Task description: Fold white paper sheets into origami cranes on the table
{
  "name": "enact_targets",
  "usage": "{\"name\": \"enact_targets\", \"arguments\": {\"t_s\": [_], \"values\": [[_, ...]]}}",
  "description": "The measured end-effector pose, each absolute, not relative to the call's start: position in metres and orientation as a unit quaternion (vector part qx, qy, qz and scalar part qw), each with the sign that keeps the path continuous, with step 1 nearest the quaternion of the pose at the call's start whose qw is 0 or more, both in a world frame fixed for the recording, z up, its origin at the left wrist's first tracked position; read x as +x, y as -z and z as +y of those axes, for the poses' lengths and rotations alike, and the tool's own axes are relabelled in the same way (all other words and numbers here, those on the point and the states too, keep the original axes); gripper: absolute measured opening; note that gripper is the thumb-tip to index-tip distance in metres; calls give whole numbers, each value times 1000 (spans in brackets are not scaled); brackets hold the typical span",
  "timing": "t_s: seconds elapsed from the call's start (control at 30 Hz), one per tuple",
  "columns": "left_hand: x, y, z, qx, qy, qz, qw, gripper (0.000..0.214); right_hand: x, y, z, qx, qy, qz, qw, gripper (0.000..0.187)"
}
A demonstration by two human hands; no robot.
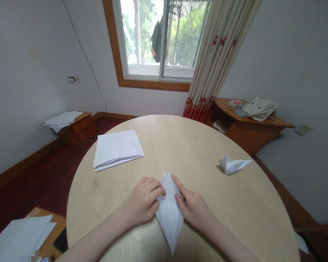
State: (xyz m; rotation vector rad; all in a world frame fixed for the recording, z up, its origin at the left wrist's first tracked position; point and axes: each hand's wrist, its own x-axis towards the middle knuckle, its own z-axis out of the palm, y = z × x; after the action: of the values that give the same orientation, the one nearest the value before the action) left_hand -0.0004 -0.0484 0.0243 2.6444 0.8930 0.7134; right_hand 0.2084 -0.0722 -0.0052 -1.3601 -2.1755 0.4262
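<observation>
We hold the folded paper [169, 218] at the near part of the table [180, 145], left hand [146, 198] pinching one side, right hand [196, 207] the other. Its diamond shape looks done, bird form not yet; one paper bird [232, 166] stands right, and the paper stack [118, 147] left seems unshaped.

On the round table [180, 142] we count one stack of white paper [118, 149], one folded paper bird [232, 165], one kite-shaped folded sheet [169, 218], one left hand [147, 198] and one right hand [195, 205]. Beyond the table we see one window [184, 47] and one curtain [207, 62]. Left of it we find one small cabinet [84, 127]; right of it, one wooden desk [254, 129] and one cloth bag [261, 108].
</observation>
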Motion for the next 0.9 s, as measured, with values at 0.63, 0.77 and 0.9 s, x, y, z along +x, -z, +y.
{"name": "enact_targets", "arguments": {"t_s": [0.63, 0.77, 0.9], "values": [[5, -13, -47, 799, -259, 450, 302, 55, 209, 7, -71, -506, -164, -807, 257, 57], [5, -13, -46, 791, -265, 451, 316, 58, 209, 7, -70, -513, -167, -805, 248, 56], [4, -15, -48, 772, -252, 470, 346, 58, 209, 6, -71, -512, -168, -804, 250, 56]]}}
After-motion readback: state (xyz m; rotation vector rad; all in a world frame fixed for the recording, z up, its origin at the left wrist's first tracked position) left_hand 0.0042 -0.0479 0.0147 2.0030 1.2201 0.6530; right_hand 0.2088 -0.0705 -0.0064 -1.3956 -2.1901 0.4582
